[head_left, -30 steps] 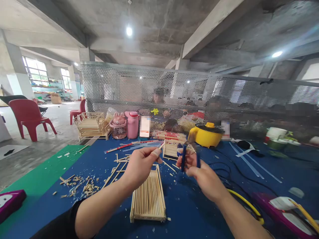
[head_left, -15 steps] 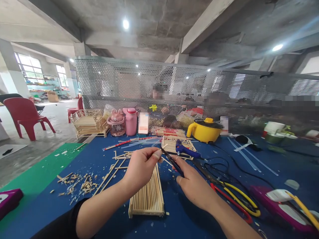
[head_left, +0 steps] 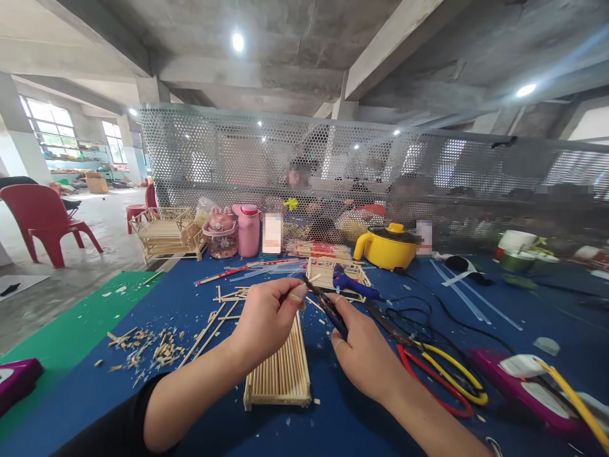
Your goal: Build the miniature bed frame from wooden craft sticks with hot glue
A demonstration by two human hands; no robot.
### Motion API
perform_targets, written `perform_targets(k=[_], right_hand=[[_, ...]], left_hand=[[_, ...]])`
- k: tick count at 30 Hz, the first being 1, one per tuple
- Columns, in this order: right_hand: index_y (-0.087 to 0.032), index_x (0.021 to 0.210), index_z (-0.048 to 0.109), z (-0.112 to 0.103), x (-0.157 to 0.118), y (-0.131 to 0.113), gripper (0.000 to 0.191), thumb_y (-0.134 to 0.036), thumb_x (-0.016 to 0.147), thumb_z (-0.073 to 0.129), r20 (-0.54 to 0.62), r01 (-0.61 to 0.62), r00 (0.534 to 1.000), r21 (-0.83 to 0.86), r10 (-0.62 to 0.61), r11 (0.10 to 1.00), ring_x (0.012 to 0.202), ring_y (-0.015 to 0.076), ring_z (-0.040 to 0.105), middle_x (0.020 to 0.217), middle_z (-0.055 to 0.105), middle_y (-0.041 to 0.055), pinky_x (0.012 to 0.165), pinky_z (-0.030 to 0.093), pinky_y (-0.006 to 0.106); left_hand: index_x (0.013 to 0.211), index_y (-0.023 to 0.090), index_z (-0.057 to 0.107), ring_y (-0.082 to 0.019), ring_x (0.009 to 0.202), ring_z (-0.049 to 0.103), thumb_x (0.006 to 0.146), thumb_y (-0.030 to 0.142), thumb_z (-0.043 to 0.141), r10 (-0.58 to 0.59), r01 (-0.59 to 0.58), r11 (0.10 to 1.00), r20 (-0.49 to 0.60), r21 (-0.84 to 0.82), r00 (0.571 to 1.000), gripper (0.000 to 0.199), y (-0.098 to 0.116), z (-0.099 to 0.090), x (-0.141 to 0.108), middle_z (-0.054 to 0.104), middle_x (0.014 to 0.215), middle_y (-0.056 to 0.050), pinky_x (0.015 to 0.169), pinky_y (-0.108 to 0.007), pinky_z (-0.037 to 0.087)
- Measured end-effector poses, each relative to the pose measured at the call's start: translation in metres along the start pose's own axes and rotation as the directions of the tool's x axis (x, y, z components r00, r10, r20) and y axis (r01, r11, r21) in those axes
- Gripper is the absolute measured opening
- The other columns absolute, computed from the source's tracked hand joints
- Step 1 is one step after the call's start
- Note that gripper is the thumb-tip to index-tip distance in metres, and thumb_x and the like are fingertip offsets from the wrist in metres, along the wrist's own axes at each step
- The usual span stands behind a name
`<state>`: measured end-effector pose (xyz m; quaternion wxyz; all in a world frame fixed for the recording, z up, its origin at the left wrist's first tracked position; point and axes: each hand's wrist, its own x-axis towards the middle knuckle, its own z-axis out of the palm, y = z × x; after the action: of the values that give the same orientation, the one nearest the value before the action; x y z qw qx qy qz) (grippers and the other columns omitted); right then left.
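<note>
My left hand (head_left: 269, 317) is closed in a pinch, with a short wooden stick (head_left: 314, 278) poking out past its fingertips. My right hand (head_left: 364, 349) grips dark-handled cutting pliers (head_left: 328, 308), whose jaws are beside the stick near my left fingertips. Whether the jaws touch the stick I cannot tell. Under my left hand lies a flat rack of parallel wooden sticks (head_left: 278, 374), partly covered by that hand. Just beyond the pliers, a blue glue gun (head_left: 354, 284) rests against a small wooden stick frame (head_left: 318, 270).
Loose sticks (head_left: 204, 333) and cut scraps (head_left: 164, 349) lie at left. Red-and-yellow-handled scissors (head_left: 442, 374), black cable and a purple device (head_left: 528, 390) occupy the right. A yellow pot (head_left: 387, 247), pink bottle (head_left: 247, 231) and stacked stick frames (head_left: 166, 235) stand before a perforated metal screen (head_left: 228, 152).
The whole view has shifted slightly. The pliers look a little more spread at the handles, while my left hand keeps its pinch on the stick.
</note>
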<state>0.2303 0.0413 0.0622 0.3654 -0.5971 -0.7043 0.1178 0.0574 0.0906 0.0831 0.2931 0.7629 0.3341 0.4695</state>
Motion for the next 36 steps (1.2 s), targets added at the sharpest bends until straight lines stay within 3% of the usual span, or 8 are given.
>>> perform_targets(k=[8,16,19,24,29,32,34,36], right_hand=[[-0.021,0.141,0.035,0.001,-0.001,0.008,0.071,-0.008,0.071,0.043,0.103,0.034,0.994,-0.001,-0.033,0.999,0.132,0.0240,0.039,0.138,0.046,0.0090,0.113,0.027,0.047],[-0.020,0.145,0.030,-0.006,0.002,0.008,0.078,-0.010,0.069,0.045,0.153,0.044,0.988,-0.049,-0.036,0.998,0.132,0.0270,0.040,0.148,0.038,0.0092,0.113,0.028,0.049],[-0.017,0.141,0.037,-0.004,0.002,0.007,0.069,-0.010,0.073,0.044,0.100,0.059,0.994,-0.073,-0.052,0.996,0.126,0.0260,0.046,0.137,0.049,0.0115,0.109,0.034,0.047],[-0.020,0.115,0.056,-0.002,0.000,0.002,0.039,-0.014,0.078,0.046,0.021,0.065,0.998,-0.049,-0.064,0.997,0.107,0.0274,0.058,0.103,0.066,0.0088,0.096,0.043,0.047],[-0.022,0.093,0.061,-0.003,0.000,-0.004,0.020,-0.018,0.079,0.049,0.126,0.035,0.989,0.268,-0.071,0.963,0.077,0.0185,0.060,0.083,0.064,0.0018,0.076,0.048,0.034],[-0.020,0.091,0.060,-0.011,0.006,0.002,0.021,-0.020,0.072,0.052,0.221,-0.143,0.975,0.592,0.010,0.793,0.055,0.0129,0.051,0.067,0.055,-0.0022,0.055,0.044,0.028],[-0.020,0.098,0.060,-0.022,0.012,0.010,0.031,-0.022,0.069,0.052,0.203,-0.176,0.978,0.695,0.044,0.697,0.054,0.0128,0.050,0.065,0.052,-0.0025,0.053,0.043,0.027],[-0.019,0.106,0.059,-0.034,0.018,0.021,0.039,-0.022,0.069,0.050,0.187,-0.173,0.979,0.544,0.082,0.821,0.057,0.0141,0.052,0.068,0.056,-0.0008,0.054,0.044,0.028]], left_hand=[[0.079,0.016,0.067,-0.013,0.063,0.053,0.090,0.036,0.046,-0.048,0.048,0.998,0.013,-0.034,0.999,0.031,0.000,0.000,0.000,0.064,0.067,-0.001,0.061,-0.023,0.041],[0.078,0.015,0.066,-0.011,0.062,0.052,0.090,0.032,0.046,-0.019,0.020,1.000,0.027,-0.021,0.999,0.029,0.000,-0.001,0.000,0.063,0.066,0.000,0.061,-0.022,0.040],[0.078,0.015,0.066,-0.011,0.062,0.052,0.090,0.032,0.047,-0.005,0.005,1.000,0.014,-0.009,1.000,0.028,-0.002,0.000,0.000,0.064,0.066,0.000,0.061,-0.023,0.041],[0.079,0.016,0.067,-0.011,0.060,0.052,0.090,0.033,0.046,0.019,-0.019,1.000,0.007,0.005,1.000,0.029,-0.001,0.001,-0.002,0.063,0.065,0.000,0.059,-0.022,0.041],[0.081,0.015,0.067,-0.010,0.058,0.049,0.090,0.034,0.046,0.076,-0.076,0.996,0.010,0.046,0.997,0.030,0.003,-0.002,-0.001,0.060,0.063,0.000,0.056,-0.021,0.039],[0.078,0.015,0.066,-0.010,0.054,0.043,0.090,0.037,0.045,0.035,-0.035,0.995,-0.001,0.092,0.999,0.033,-0.001,-0.004,0.002,0.054,0.058,0.002,0.051,-0.021,0.035],[0.074,0.015,0.065,-0.009,0.052,0.041,0.089,0.039,0.045,-0.030,0.029,0.989,0.002,0.142,1.000,0.034,-0.006,-0.006,0.004,0.051,0.055,0.003,0.050,-0.022,0.033],[0.072,0.015,0.064,-0.010,0.053,0.043,0.089,0.038,0.044,-0.069,0.067,0.982,0.007,0.179,0.998,0.034,-0.009,-0.008,0.006,0.053,0.056,0.002,0.051,-0.023,0.034]])
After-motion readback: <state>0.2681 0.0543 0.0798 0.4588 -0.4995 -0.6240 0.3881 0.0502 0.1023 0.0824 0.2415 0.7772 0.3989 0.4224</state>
